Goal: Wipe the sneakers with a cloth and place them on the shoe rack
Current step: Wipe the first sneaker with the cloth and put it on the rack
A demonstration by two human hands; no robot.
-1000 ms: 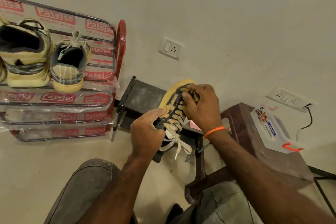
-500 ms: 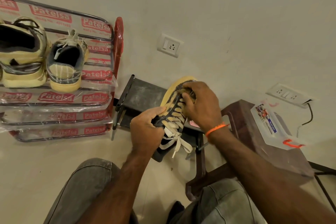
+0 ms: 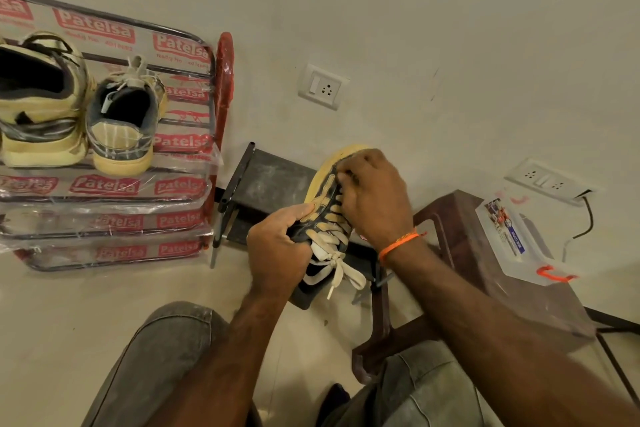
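Observation:
A dark sneaker (image 3: 327,230) with a yellow sole and cream laces is held up in front of me, toe pointing away. My left hand (image 3: 277,246) grips its side near the tied bow. My right hand (image 3: 375,198) lies over the upper laces near the toe, fingers curled. Only a dark scrap of the cloth shows under them; the rest is hidden. The shoe rack (image 3: 199,42), wrapped in printed plastic, stands at left. On its top shelf sit a matching sneaker (image 3: 121,121) and a larger yellow shoe (image 3: 38,104).
A dark low stand (image 3: 273,180) sits against the wall behind the held sneaker. A brown plastic stool (image 3: 453,239) at right carries a clear plastic box (image 3: 516,239). Wall sockets (image 3: 323,87) (image 3: 549,180) are above. My knees fill the bottom of the view.
My right hand has slid a little along the laces toward the toe. My left hand keeps its grip on the sneaker.

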